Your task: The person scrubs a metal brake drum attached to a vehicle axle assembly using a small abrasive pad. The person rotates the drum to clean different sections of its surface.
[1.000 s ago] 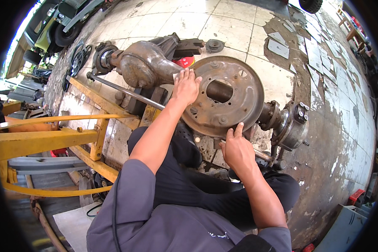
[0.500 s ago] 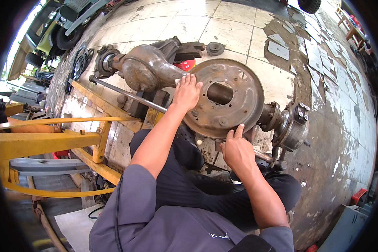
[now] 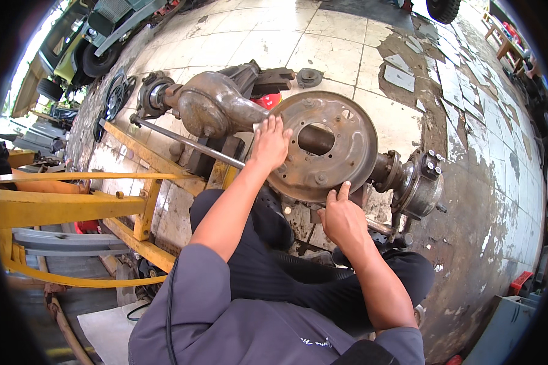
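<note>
A round, brown, rusty brake backing plate with a large centre hole stands tilted toward me, in front of an axle housing. My left hand lies over the plate's left rim, fingers close together. A small pale piece peeks out beside those fingers; most of it is hidden. At the plate's lower right edge, my right hand grips the rim, with two fingers stretched on its face and the thumb by the edge. To the right is the axle's hub end.
A yellow metal frame stands at my left, and a steel rod runs in front of the housing. A small round metal part lies on the tiles behind the plate. Broken tiles litter the right side. A vehicle is parked far left.
The view has shifted slightly, so the plate and axle appear a little lower and further left. My left hand has slid slightly toward me along the rim; my right hand keeps its place.
</note>
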`<control>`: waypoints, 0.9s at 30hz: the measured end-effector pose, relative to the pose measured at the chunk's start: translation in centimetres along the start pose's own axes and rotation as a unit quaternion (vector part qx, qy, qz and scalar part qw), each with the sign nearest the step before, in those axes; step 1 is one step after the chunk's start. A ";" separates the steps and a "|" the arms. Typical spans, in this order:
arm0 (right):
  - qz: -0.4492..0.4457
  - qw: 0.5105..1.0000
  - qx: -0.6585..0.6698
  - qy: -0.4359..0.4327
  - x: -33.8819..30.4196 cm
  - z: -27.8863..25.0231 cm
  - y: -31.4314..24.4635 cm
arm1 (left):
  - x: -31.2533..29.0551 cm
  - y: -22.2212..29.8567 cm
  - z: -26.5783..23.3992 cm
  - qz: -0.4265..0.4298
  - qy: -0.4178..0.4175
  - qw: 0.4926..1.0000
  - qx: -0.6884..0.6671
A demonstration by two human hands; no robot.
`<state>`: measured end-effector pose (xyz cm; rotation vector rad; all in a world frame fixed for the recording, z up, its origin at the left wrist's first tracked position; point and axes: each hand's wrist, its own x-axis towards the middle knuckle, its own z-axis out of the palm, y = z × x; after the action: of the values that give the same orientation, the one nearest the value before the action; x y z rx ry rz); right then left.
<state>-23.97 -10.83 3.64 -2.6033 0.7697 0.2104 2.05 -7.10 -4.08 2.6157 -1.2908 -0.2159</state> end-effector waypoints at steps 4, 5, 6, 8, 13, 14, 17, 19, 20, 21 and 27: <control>0.015 1.000 -0.023 -0.006 0.4 0.6 -0.1 | 0.4 0.2 -0.9 -0.004 -0.016 1.000 0.000; 0.011 1.000 -0.021 0.006 0.4 0.8 -0.2 | 1.0 0.2 -1.2 -0.014 -0.023 1.000 0.003; 0.007 1.000 -0.019 0.018 0.4 0.9 -0.2 | 1.3 0.0 -1.3 -0.022 -0.021 1.000 0.009; -0.003 1.000 -0.005 0.020 0.2 0.7 -0.2 | 1.7 -0.1 -1.1 -0.030 -0.021 0.999 0.017; 0.010 1.000 -0.012 0.002 0.2 0.7 0.0 | -1.2 -0.4 -0.2 0.020 -0.012 1.000 0.018; 0.014 1.000 -0.020 -0.005 0.4 0.8 0.0 | -0.9 -0.1 -0.6 0.017 -0.014 1.000 0.008; 0.005 1.000 -0.024 -0.006 0.3 0.6 -0.4 | 0.7 -0.6 -0.9 0.010 0.005 1.000 0.019; 0.000 1.000 -0.014 0.002 0.2 0.5 -0.4 | 1.3 -0.7 -0.8 -0.004 0.007 1.000 0.028; 0.002 1.000 -0.008 0.006 0.1 0.5 -0.2 | 0.7 -0.5 -0.5 0.006 0.006 1.000 0.021; 0.003 1.000 -0.002 0.010 0.1 0.5 0.0 | -0.5 -0.4 -0.2 0.015 0.006 1.000 0.014; 0.019 0.999 -0.026 -0.007 0.5 0.9 -0.2 | 0.0 -0.4 -0.7 0.027 0.012 0.999 -0.019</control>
<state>-23.45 -10.48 2.75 -2.6343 0.8189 0.2615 2.55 -6.79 -3.55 2.5405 -1.3352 -0.1966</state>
